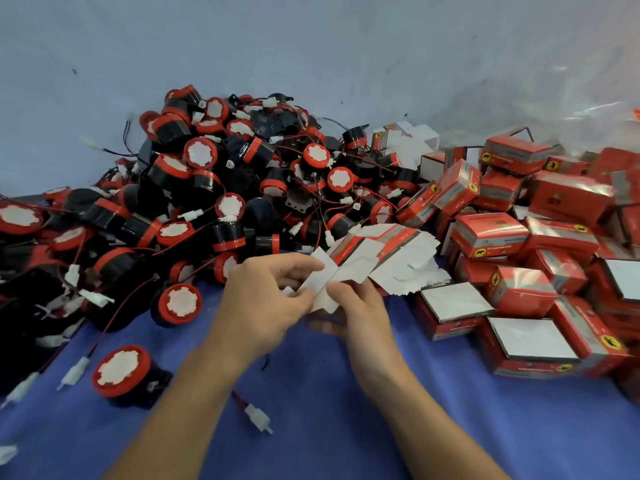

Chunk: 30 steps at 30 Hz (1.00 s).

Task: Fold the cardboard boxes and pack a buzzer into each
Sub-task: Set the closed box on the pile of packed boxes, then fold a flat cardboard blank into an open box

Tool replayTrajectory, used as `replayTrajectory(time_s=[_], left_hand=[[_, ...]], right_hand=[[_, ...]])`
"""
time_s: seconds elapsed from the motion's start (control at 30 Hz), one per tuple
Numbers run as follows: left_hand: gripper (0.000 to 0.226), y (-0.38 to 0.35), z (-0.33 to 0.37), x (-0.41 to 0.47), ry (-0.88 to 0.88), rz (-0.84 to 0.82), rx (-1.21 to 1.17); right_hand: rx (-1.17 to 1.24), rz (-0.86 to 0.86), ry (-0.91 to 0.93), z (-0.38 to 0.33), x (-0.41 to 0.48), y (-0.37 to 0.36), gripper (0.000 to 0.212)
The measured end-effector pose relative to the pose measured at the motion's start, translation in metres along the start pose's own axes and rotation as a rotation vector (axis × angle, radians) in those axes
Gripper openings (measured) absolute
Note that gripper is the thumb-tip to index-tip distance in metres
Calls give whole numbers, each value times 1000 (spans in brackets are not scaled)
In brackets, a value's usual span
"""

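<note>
Blue surface [311, 427] below, fingers [298, 266] of left hand [266, 299] and right hand [362, 308] pinch one box blank [349, 268], raised for folding.

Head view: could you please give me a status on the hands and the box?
Left hand and right hand both pinch a flat box, not yet folded. No buzzer in hand; buzzer pile at left. Nothing blocks the hands.

The buzzers [201, 152] are glossy black and red plastic with matt white faces; their connectors [258, 417] are white plastic. The flat carton [360, 258] is thin card — glossy red print outside, matt white inside — like the folded boxes [491, 233]. The table cover [311, 427] looks like matt blue cloth.
</note>
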<state>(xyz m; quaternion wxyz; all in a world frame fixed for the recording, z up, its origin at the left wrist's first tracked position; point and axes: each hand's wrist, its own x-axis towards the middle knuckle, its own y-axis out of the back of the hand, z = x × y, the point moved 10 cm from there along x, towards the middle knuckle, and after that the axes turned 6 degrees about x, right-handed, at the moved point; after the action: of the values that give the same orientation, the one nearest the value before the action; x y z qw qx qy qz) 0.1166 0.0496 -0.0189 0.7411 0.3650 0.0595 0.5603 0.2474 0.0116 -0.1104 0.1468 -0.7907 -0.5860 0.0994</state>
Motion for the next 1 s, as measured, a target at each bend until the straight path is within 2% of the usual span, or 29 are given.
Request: replayTrajectory(time_s=[0.1, 0.2, 0.33, 0.43, 0.5, 0.6, 0.67, 0.73, 0.8, 0.93, 1.0], left_hand=[[46, -1, -2, 1, 10, 19, -6], [38, 7, 0, -2, -13, 172, 70], [39, 30, 19, -17, -164, 492, 226], [33, 29, 28, -26, -297, 578, 354], [37, 28, 27, -23, -344, 541, 343], [36, 30, 30, -18, -382, 462, 284], [37, 32, 29, -11, -369, 376, 209], [41, 32, 22, -6, -323, 296, 121], [47, 36, 11, -2, -233, 283, -3], [37, 41, -4, 2, -123, 252, -216], [36, 39, -6, 4, -124, 203, -242]], right_hand=[[-83, 94, 43, -8, 1, 14, 22], [-111, 176, 38, -7, 2, 20, 20], [-211, 162, 76, -13, 1, 11, 48], [-411, 201, 211, -28, -7, 13, 73], [-528, 191, 368, -45, -15, 9, 82], [-696, 136, 554, -63, -26, -5, 83], [-739, 124, 592, -67, -27, -8, 77], [-781, 151, 598, -69, -25, -5, 63], [-854, 202, 631, -72, -25, -1, 51], [-940, 210, 691, -77, -29, -3, 54], [-958, 212, 744, -82, -33, -6, 42]])
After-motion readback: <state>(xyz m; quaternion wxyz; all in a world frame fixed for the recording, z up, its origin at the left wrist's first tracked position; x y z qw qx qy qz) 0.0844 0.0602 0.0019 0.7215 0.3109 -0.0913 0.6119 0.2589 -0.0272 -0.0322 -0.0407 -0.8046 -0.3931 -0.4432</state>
